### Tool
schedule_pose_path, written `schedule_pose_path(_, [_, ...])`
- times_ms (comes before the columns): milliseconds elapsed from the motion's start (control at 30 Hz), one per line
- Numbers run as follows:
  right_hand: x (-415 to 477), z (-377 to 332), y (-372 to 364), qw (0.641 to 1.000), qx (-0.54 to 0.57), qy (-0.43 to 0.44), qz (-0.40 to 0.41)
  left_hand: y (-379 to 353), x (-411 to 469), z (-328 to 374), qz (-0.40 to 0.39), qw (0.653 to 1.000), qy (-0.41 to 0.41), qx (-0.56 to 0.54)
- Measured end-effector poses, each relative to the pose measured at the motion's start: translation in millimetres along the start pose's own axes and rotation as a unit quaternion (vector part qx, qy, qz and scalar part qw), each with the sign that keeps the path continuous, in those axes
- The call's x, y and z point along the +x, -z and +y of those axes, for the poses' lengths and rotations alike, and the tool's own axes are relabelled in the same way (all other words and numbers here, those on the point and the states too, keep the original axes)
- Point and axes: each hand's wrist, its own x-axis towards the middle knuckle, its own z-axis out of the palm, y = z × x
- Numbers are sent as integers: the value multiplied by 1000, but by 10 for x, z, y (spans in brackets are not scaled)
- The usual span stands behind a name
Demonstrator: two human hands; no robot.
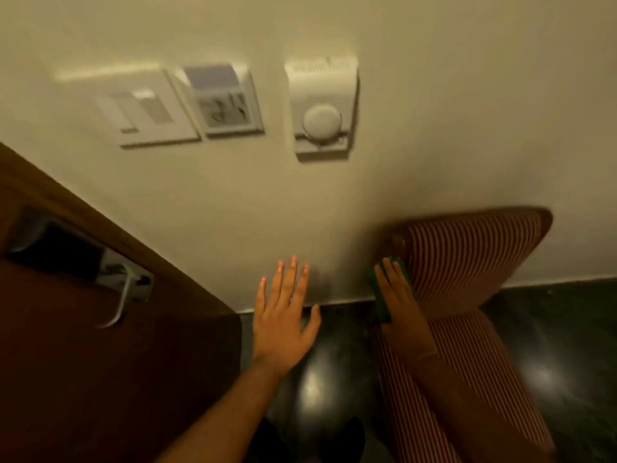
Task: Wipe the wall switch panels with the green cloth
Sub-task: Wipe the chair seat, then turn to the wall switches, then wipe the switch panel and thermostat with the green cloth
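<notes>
Three white fittings hang on the cream wall: a switch panel [147,110] at left, a socket panel [225,101] beside it, and a dial control [322,108] to the right. My right hand [399,295] lies flat on the green cloth [384,304] at the left edge of a striped chair, well below the panels. My left hand [283,312] hovers with fingers spread, low in front of the wall, holding nothing. Most of the cloth is hidden under my right hand.
A brown wooden door [83,362] with a metal lever handle [122,302] stands at the left. A red-and-white striped chair [467,262] sits against the wall at the right. Dark glossy floor [551,345] lies below.
</notes>
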Motion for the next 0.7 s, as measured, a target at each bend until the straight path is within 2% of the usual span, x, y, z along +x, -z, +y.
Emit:
schedule_pose_path(300, [716,-1167,696,992,-58,76,85,1110,746,-452,161,985,16,50])
schedule_pose_path(700, [1173,-2031,1040,968,-88,172,161,1748,1087,-815,256,964,21,63])
